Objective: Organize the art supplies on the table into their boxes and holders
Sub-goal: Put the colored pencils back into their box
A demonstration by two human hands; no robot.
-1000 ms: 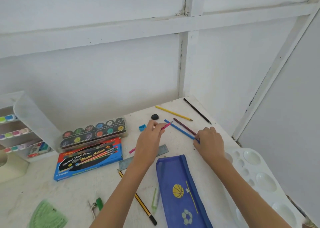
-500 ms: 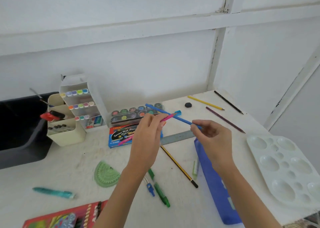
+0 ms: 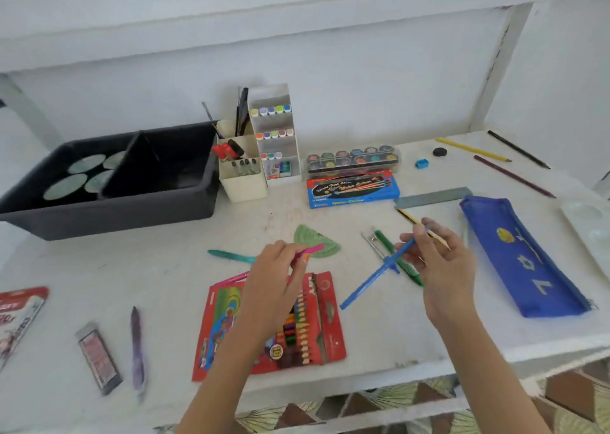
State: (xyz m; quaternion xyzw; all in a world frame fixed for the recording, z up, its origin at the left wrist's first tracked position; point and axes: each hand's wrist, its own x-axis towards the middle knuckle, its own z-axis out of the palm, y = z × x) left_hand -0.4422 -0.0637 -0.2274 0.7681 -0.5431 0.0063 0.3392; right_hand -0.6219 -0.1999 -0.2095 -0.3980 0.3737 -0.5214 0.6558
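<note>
Both hands hover mid-frame above the tabletop (image 3: 165, 275) — the left hand (image 3: 274, 278) pinches one pink pencil (image 3: 312, 249) in its fingers over the open red pencil box (image 3: 330, 328) at lower centre. The right hand (image 3: 445, 268) has its fingers clamped on one blue pencil (image 3: 366, 285), tilted down-left. Three loose pencils (image 3: 515, 176) lie at the upper right.

An art corner of a home or classroom: a white desk (image 3: 165, 268) stands against a white-painted board wall (image 3: 330, 70). Left of the marker holder (image 3: 275, 136) sits a black bin (image 3: 109, 217), right of it a watercolour set (image 3: 353, 159), in front of it a box of coloured pencils (image 3: 326, 318).
</note>
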